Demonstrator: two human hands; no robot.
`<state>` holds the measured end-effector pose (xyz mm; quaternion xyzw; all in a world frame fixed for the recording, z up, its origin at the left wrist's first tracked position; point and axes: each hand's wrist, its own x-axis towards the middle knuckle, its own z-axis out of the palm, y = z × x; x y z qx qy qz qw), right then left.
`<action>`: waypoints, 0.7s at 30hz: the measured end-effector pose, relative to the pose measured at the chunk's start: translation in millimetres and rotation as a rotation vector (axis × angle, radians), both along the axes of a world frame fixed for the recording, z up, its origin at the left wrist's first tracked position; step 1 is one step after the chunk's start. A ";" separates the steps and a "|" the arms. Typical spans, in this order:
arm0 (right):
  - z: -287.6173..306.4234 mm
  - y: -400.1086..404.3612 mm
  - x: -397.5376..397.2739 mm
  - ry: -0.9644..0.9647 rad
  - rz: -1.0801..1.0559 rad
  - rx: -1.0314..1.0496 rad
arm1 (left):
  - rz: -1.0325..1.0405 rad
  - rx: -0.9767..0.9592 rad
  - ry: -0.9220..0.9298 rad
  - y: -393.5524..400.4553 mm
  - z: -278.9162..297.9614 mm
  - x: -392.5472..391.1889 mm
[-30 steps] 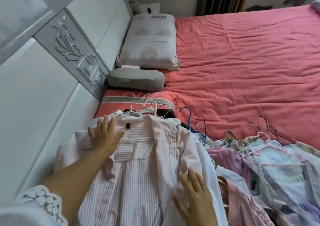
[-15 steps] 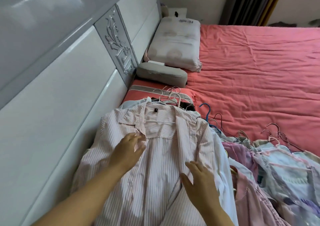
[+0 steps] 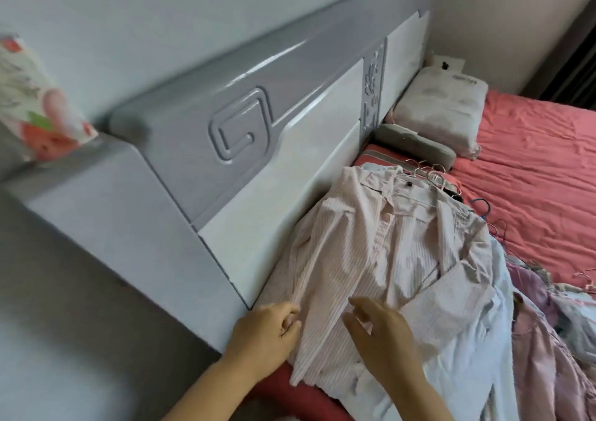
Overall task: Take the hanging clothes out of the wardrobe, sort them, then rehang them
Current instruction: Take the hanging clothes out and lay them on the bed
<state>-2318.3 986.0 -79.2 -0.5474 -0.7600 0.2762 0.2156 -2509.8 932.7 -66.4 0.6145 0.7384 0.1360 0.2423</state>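
Coral bed sheet (image 3: 532,175) creased; left hand (image 3: 264,340) pinches striped shirt (image 3: 387,259).

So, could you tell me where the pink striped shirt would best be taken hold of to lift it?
Probably at the collar end of the pink striped shirt, reaching in from the pillow side: its collar lies by the hanger hooks, so gripping there should lift it hanging straight. The left hand pinches only the side edge.

A pink-and-white striped shirt (image 3: 380,259) is laid flat on top of a pile, collar toward the headboard end, one sleeve folded across its front. A pale blue garment (image 3: 477,365) is seen beneath it, and pink and lilac clothes (image 3: 541,356) are heaped beside, with hanger hooks (image 3: 429,174) showing past the collar.
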 end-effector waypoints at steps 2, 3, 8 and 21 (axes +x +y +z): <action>11.4 -25.6 -27.7 0.009 0.100 0.031 | 0.078 0.023 -0.009 -42.5 8.2 -21.2; 16.0 -36.3 -40.7 0.020 0.145 0.042 | 0.124 0.034 -0.018 -62.2 11.7 -31.0; 39.8 -80.6 -101.6 0.058 0.369 0.054 | 0.361 0.071 0.021 -154.6 30.4 -68.5; 88.2 -225.0 -208.4 0.269 1.130 0.032 | 1.138 0.190 0.128 -364.7 72.4 -60.5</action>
